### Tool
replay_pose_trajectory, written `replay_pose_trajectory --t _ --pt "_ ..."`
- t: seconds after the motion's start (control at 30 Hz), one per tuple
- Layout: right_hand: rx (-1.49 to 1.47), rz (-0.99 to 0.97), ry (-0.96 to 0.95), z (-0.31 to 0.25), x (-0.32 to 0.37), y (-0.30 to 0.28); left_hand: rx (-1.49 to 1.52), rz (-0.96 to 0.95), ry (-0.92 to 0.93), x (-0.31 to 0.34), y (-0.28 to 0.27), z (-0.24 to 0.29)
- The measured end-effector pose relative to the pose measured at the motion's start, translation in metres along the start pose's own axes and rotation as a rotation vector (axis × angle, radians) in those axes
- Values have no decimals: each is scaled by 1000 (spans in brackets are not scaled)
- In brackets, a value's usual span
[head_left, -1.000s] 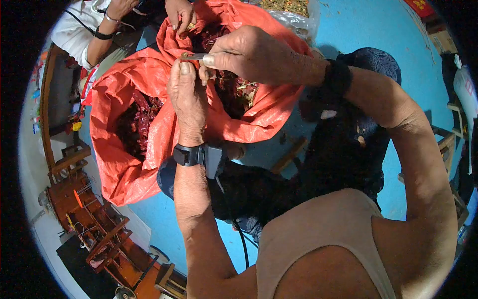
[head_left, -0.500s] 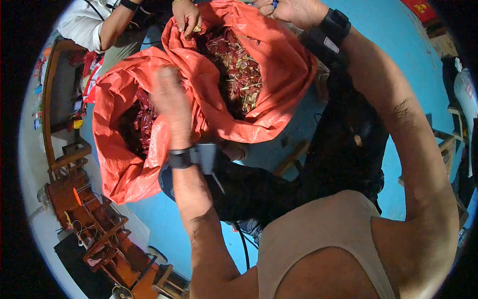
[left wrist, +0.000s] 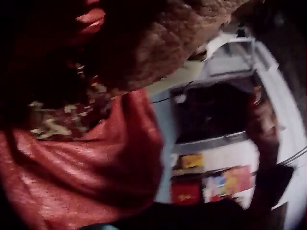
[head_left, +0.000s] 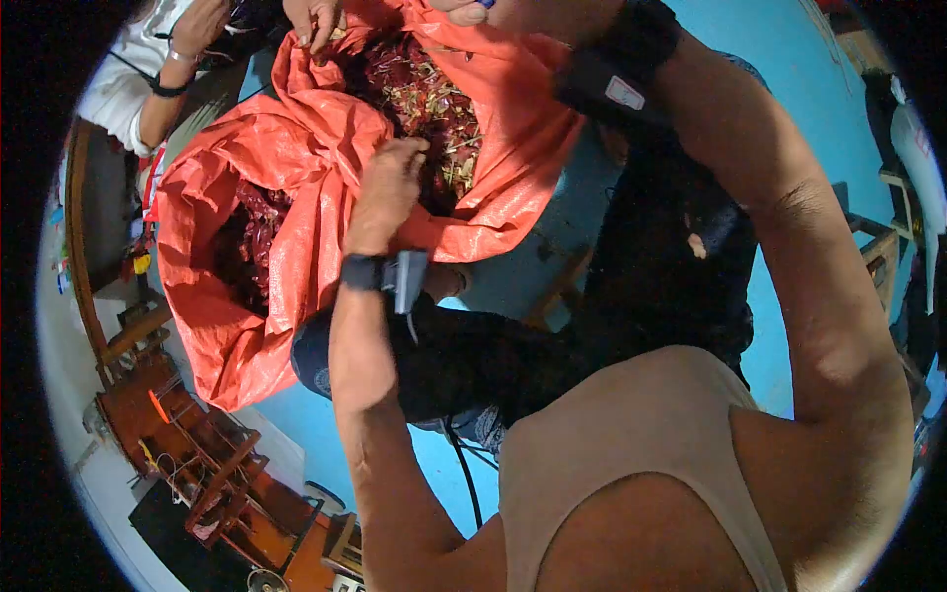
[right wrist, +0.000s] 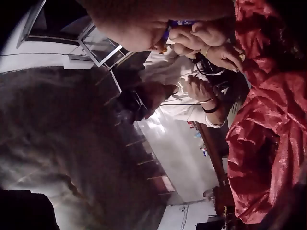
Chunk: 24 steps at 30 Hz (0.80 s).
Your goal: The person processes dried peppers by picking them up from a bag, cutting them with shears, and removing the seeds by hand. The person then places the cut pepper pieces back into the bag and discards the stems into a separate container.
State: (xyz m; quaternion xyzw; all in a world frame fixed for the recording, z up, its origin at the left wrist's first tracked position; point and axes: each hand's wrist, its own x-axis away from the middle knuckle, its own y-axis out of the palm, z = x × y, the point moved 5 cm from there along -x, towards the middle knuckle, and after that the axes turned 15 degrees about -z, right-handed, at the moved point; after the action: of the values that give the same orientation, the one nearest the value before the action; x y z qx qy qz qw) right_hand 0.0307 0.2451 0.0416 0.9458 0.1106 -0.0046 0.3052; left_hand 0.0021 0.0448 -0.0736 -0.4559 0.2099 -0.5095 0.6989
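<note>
Sitting in patchy light, a person in a beige top [head_left: 621, 444] and dark trousers [head_left: 671, 247] has both arms stretched forward. On the left, the left sack [head_left: 311, 261], red and open, holds dark red chilies [head_left: 258, 237], partly hidden by its folds. At the top, a second person in a white shirt [head_left: 116, 94] is cut off by the frame; that person's hand [head_left: 316, 20] is at the upper rim of the sacks, with something pale too small to name.

At centre, the left hand [head_left: 390, 187] lies over the left rim of the right sack [head_left: 523, 148], fingers bent toward a mix of red pods and straw-coloured bits [head_left: 429, 99]. Whether it grips anything cannot be told; the left wrist view is dark and blurred. Farther right, the right hand [head_left: 538, 18] is cropped by the top edge, its fingers curled about a small blue item [right wrist: 182, 23] of unclear kind in the right wrist view.

Brown wooden furniture [head_left: 202, 483] lines the far left, its smaller parts hard to make out. Blue floor [head_left: 764, 44] spreads beneath the sacks and shows most plainly on the right, where a white bag [head_left: 922, 163] is clipped by the dark round border. A red packet [left wrist: 184, 191] appears in the left wrist view, its print illegible.
</note>
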Motion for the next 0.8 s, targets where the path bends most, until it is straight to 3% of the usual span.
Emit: replay_pose_trajectory --t 0.1,0.13,0.23,0.33,0.43,0.47,0.5,0.57,0.63,0.7,0.8 --pt "-14 -43 -5 -2 -3 1 -394 -127 -198 -16 45 -16" --pt "31 22 16 -3 -4 0 -392 -136 -184 -18 56 -24" --pt "116 -24 -48 -11 1 0 -472 -188 -167 -24 70 -35" --pt "213 -36 -64 -12 1 -7 -463 -357 -330 -20 81 -51" --pt "374 103 52 -18 2 -9 -229 -319 -213 -18 75 -56" --pt "373 106 52 -19 4 -10 -164 -200 -176 -18 72 -64" --pt "443 95 57 -21 6 -9 -166 -202 -175 -21 76 -75" --pt "511 82 54 -22 9 -8 1122 23 -301 -23 82 -109" --pt "676 33 68 -24 11 -7 957 47 -254 -21 48 -74" --pt "681 -16 15 -18 9 -13 1197 48 -232 -20 29 -58" --pt "921 -33 -48 -21 10 -10 1227 100 -163 -15 2 -26"
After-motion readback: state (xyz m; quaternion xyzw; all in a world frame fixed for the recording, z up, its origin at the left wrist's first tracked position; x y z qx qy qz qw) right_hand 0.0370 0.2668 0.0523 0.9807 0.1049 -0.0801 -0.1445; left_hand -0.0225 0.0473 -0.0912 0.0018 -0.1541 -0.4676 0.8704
